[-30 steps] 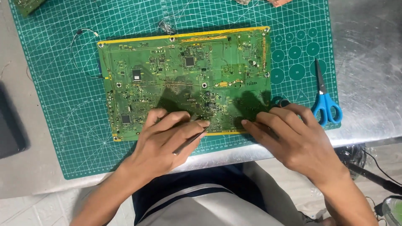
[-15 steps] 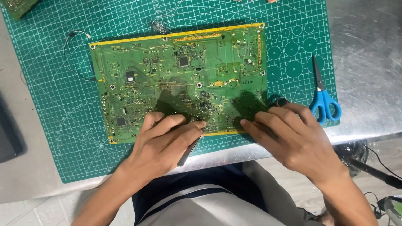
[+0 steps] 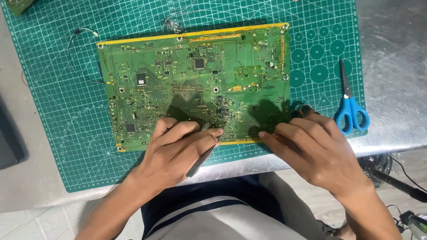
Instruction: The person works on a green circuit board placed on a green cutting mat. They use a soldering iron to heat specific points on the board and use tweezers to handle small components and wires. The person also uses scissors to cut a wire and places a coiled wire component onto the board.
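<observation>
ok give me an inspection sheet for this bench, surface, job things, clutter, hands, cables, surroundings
surface: green cutting mat on a grey metal bench.
job's things: large green circuit board flat on the mat, yellow strip along its far edge; thin dark tool at its near edge.
clutter: blue scissors closed, at the mat's right edge; corner of another board top left; dark flat object at the left edge.
grippers: left hand grips the tool; right hand rests fingertips on the board's near right corner.
cables: thin wire loops off the board's left side; dark cables hang below the bench, right.
surroundings: pale floor; person's lap under the bench edge.
</observation>
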